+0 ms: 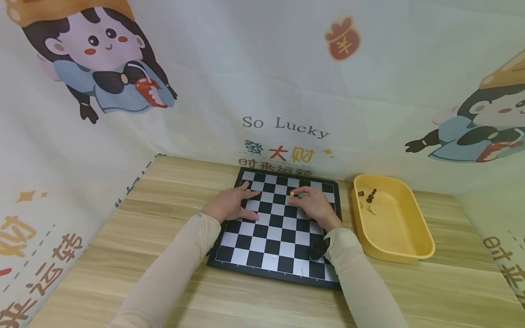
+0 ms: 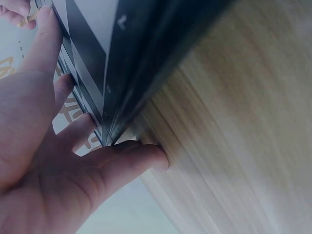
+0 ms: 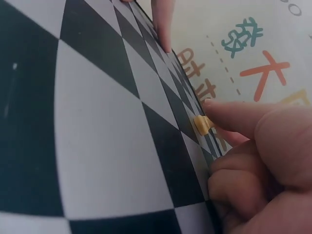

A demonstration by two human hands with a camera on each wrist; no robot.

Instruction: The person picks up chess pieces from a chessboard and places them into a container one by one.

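A black-and-white chessboard [image 1: 272, 246] lies flat on the wooden table. My right hand [image 1: 319, 208] pinches a small yellow chess piece [image 1: 291, 194] between thumb and index finger, over the far half of the board. In the right wrist view the piece's round base [image 3: 200, 125] faces the squares; whether it touches them I cannot tell. My left hand [image 1: 229, 205] rests at the board's left edge with fingers spread. Seen from the left wrist, some of that hand's fingers [image 2: 151, 158] reach past the board's edge to the table.
To the right of the board stands a yellow plastic tub [image 1: 424, 248]. It holds a few dark brown pieces [image 1: 370, 197] and pale yellow pieces [image 1: 371, 210]. A printed cloth [image 1: 229, 68] hangs behind the table, close to the board's far edge.
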